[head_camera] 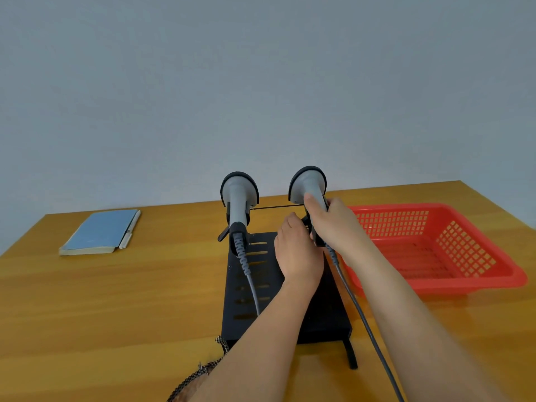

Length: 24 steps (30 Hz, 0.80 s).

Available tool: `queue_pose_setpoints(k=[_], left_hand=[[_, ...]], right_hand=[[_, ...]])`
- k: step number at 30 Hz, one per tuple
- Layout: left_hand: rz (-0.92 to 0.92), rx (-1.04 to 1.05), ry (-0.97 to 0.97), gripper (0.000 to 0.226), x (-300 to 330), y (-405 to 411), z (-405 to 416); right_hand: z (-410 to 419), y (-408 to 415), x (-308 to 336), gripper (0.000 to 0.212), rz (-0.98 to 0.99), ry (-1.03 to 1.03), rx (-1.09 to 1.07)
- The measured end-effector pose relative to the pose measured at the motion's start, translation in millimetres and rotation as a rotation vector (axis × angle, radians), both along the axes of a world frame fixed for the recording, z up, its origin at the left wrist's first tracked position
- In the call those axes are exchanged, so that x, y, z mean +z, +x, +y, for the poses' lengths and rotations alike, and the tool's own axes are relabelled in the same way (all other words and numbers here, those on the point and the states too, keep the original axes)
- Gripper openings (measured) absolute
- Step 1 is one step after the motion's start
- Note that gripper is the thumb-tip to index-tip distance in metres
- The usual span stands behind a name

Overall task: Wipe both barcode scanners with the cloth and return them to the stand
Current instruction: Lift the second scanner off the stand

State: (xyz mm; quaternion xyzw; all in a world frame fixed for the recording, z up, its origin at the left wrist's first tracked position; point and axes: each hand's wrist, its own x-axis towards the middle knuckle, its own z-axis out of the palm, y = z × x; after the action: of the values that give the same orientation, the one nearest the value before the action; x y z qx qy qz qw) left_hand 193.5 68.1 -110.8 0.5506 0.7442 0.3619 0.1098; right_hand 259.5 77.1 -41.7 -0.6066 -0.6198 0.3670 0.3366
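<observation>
- Both hands are meeting at the right scanner (309,187): the right hand (333,224) is gripping its handle, thumb up.
- Left hand (298,250) is curling just beside it, apparently touching the black stand (319,314).
- Left scanner (239,198) is sitting in the stand, apart from both hands.

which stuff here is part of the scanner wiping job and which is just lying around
Job: left scanner, right scanner gripped by the right hand, left hand, black stand, patterned cloth at the near edge.
Lying about: blue notebook, red basket.
</observation>
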Motion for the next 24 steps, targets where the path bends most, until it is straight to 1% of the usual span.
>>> queue_pose_setpoints(k=[2,5,11,15,20,24], left_hand=[[-0.014,0.001,0.026,0.028,-2,0,1],[-0.045,-0.004,0.051,0.028,-3,0,0],[-0.069,-0.021,0.030,0.025,-4,0,1],[-0.094,-0.018,0.035,0.025,-5,0,2],[-0.077,-0.027,0.062,0.030,-7,2,2],[-0.017,-0.062,0.056,0.036,-6,3,3]], right_hand=[[-1,-2,0,0.051,0.028,-0.015,0.004],[-1,-3,-1,0.048,0.038,-0.012,0.011],[-1,-2,-6,0.047,0.048,0.017,-0.006],[-1,-3,-10,0.053,0.058,0.025,-0.010],[-1,-2,-12,0.054,0.080,0.016,-0.026],[-3,-1,-15,0.068,0.098,0.045,-0.076]])
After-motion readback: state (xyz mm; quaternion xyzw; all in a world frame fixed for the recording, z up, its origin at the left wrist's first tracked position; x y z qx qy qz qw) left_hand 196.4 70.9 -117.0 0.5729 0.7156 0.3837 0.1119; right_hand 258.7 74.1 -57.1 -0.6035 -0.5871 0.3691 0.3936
